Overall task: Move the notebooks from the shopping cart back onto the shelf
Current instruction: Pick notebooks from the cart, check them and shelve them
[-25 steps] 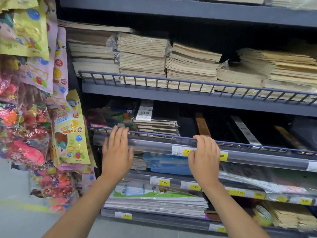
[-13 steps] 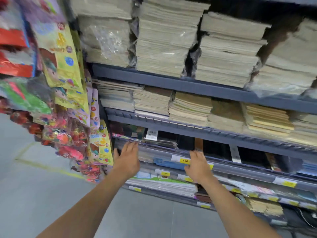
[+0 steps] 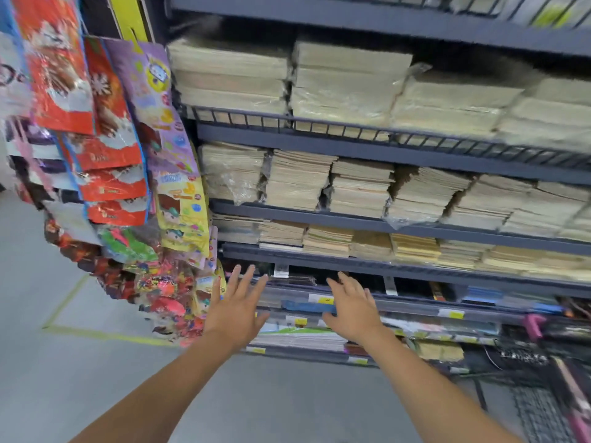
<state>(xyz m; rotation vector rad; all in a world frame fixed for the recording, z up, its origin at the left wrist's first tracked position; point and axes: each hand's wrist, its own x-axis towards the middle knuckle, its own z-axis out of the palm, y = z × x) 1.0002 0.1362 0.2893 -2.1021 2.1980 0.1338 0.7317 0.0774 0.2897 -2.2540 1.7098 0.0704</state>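
In front of a lower tier of the dark grey metal shelf, the person's left hand and right hand were both spread wide, fingers straight, holding nothing. Blur hid whether they touched the clear price strip with its yellow tags. Stacks of tan paper notebooks, some in clear wrap, filled the tiers above. Bright hanging toy packets crowded the shelf's left end. A black wire-mesh shopping cart stood at lower right on the grey floor, its contents too blurred to tell.

a shop: stocked shelves with yellow price tags
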